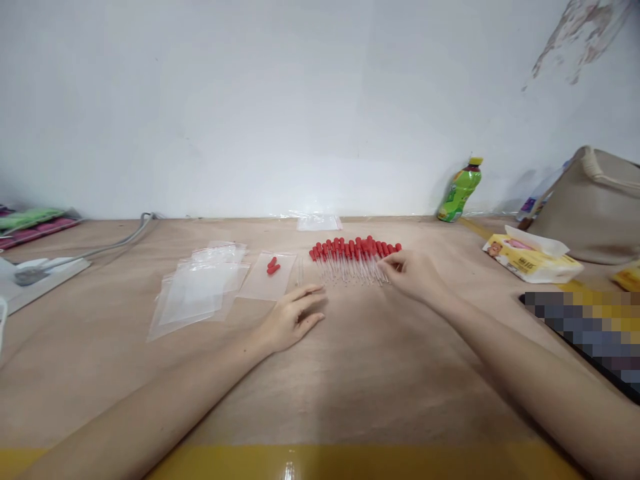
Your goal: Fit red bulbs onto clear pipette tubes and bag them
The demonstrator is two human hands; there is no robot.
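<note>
Several clear droppers with red bulbs (363, 250) lie side by side in a row, bulbs toward the wall. At the row's right end is my right hand (411, 272), thumb and index finger pinched together; whether anything small sits between them is hidden. My left hand (295, 319) rests on the table left of the row, fingers apart and holding nothing. Just beyond it are thin clear tubes (301, 272). Two loose red bulbs (273, 266) lie on a clear zip bag (255, 281). Further left is a spread pile of clear zip bags (195, 293).
A flat clear packet (319, 223) lies by the wall. On the right are a green bottle (460, 190), a tissue pack (533, 260), a beige bag (590, 207) and a blurred-out dark-edged object (585, 333). A grey cable (115, 243) runs along the left.
</note>
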